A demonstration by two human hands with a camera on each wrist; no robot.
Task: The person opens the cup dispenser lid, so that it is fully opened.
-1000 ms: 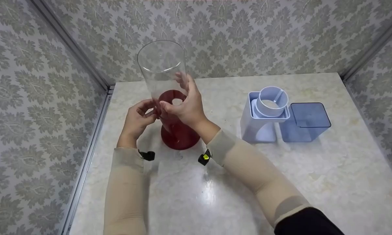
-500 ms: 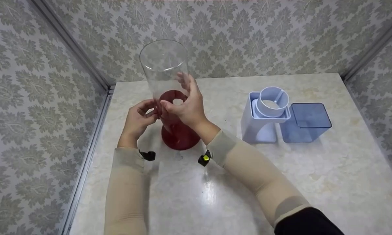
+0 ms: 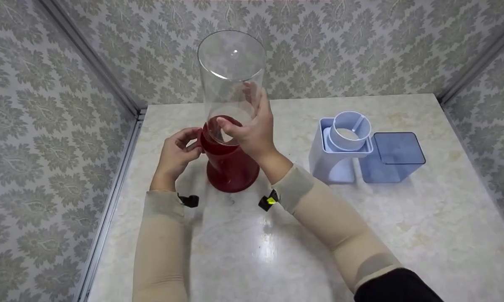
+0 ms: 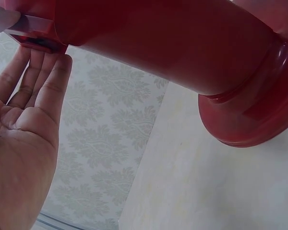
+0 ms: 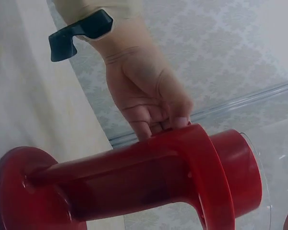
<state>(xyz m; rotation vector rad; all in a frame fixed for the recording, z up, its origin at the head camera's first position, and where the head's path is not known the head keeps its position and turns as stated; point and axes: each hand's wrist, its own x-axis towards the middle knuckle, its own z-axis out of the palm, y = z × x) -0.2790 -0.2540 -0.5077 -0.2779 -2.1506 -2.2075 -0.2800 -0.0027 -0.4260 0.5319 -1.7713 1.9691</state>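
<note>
A red dispenser stand (image 3: 231, 170) with a round foot stands upright on the table. My left hand (image 3: 175, 155) pinches a projecting part on its upper left side; in the left wrist view, the thumb lies above this part and fingers (image 4: 53, 88) touch it from below. My right hand (image 3: 256, 130) grips the tall clear cylinder (image 3: 231, 90), thumb in front and fingers behind. The cylinder's lower rim is level with the stand's red top. In the right wrist view, the left hand touches the red collar, and the clear cylinder (image 5: 283, 143) shows at the right edge.
To the right stands a pale blue square container (image 3: 325, 165) with a round cup-like part (image 3: 350, 134) tilted at its top. Beside it is a translucent blue box (image 3: 396, 159). Patterned walls (image 3: 285, 46) border the marble-look table (image 3: 243, 260) at the back and sides.
My right hand has raised the clear cylinder and moved it slightly right, so its lower end has come up out of the red stand. The left hand and the stand stay in place.
</note>
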